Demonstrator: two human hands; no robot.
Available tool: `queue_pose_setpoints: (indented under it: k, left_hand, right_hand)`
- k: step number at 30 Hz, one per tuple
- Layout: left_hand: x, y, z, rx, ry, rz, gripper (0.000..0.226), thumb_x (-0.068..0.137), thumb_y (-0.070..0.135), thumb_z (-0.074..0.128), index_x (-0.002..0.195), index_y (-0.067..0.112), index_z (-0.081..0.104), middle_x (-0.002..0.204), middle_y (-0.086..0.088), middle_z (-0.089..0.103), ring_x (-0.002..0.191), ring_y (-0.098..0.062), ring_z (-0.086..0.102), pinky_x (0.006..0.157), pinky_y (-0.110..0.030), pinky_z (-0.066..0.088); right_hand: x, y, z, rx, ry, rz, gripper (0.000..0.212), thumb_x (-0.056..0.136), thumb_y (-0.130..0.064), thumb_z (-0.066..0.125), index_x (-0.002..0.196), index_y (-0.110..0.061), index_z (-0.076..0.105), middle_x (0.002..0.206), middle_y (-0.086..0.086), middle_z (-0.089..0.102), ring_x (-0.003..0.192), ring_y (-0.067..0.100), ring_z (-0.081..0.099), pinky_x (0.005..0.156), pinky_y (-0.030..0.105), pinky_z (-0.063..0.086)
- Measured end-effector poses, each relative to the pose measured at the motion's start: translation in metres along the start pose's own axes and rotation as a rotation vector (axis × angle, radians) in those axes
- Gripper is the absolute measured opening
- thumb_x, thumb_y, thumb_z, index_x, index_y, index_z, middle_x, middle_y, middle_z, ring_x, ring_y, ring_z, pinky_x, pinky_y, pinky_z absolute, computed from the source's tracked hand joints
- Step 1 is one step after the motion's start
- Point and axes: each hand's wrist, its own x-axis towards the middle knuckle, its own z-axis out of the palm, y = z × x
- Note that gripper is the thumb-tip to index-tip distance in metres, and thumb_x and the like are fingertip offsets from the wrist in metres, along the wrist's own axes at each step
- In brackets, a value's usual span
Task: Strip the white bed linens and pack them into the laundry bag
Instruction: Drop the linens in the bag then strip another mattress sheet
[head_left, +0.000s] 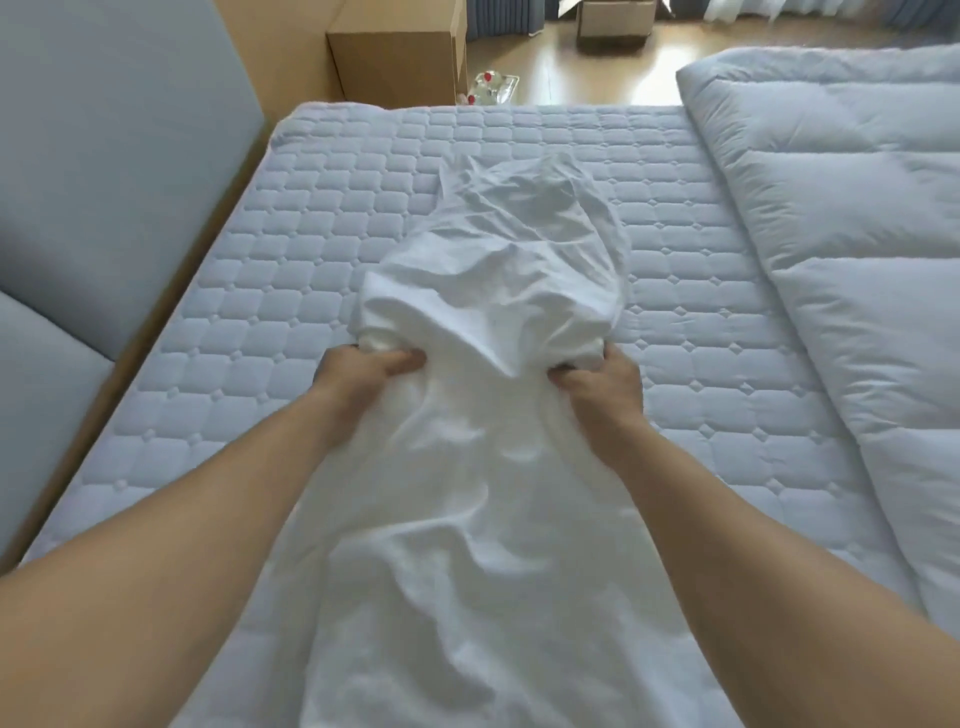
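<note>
Head view: gripping the bunched white sheet with left hand and right hand, both curled into its folds; soft, light, floppy, likely best gathered by handfuls.

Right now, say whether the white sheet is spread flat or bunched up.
Bunched up. The white sheet lies crumpled in a narrow heap, gripped by the left hand and right hand; quilted mattress shows either side.
</note>
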Motion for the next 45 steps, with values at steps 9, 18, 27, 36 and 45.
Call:
queue_pose_setpoints:
  k: [9,18,27,36,45]
  left_hand:
    - [-0.138,0.033,-0.036,-0.021,0.060,0.194,0.055,0.071,0.066,0.070,0.085,0.012,0.065,0.088,-0.001,0.067,0.086,-0.025,0.064,0.084,-0.042,0.053]
    - [-0.284,-0.130,-0.085,-0.008,0.162,-0.017,0.045,0.094,0.053,0.057,0.074,0.013,0.063,0.075,0.000,0.061,0.077,-0.026,0.058,0.068,-0.036,0.043]
    - [-0.304,-0.199,-0.082,0.542,0.152,-0.046,0.061,0.072,0.039,0.073,0.119,0.004,0.055,0.125,-0.018,0.054,0.116,-0.039,0.049,0.099,-0.049,0.045]
    - [-0.241,-0.144,-0.026,1.029,-0.070,0.678,0.070,0.094,0.064,0.025,0.158,0.040,0.006,0.165,0.005,-0.021,0.149,-0.023,-0.027,0.118,-0.060,-0.004]
    - [-0.220,-0.276,-0.009,0.885,-0.022,0.327,0.091,0.067,0.097,0.011,0.142,0.061,-0.027,0.159,0.011,-0.034,0.145,-0.027,-0.035,0.110,-0.069,-0.013]
  right_hand:
    - [-0.135,-0.054,-0.051,0.185,-0.020,-0.183,0.024,0.074,-0.025,0.082,0.090,-0.026,0.064,0.086,-0.008,0.068,0.076,0.010,0.063,0.066,0.028,0.049]
    - [-0.326,0.064,-0.103,0.082,0.185,0.074,0.074,0.064,-0.089,0.056,0.097,-0.024,0.064,0.091,-0.005,0.066,0.078,0.009,0.065,0.063,0.026,0.048]
    - [-0.349,0.135,-0.095,-0.440,0.115,0.312,0.070,0.087,-0.049,0.067,0.142,-0.017,0.040,0.125,0.009,0.058,0.109,0.031,0.057,0.086,0.044,0.049]
    - [-0.286,0.087,-0.043,-0.835,-0.093,-0.206,0.086,0.080,-0.087,0.022,0.156,-0.049,0.006,0.168,-0.010,-0.010,0.152,0.016,-0.020,0.115,0.066,-0.006]
    - [-0.295,0.199,-0.022,-0.907,-0.180,-0.029,0.103,0.059,-0.105,0.013,0.143,-0.061,-0.027,0.150,-0.021,-0.048,0.137,0.008,-0.048,0.109,0.078,-0.009]
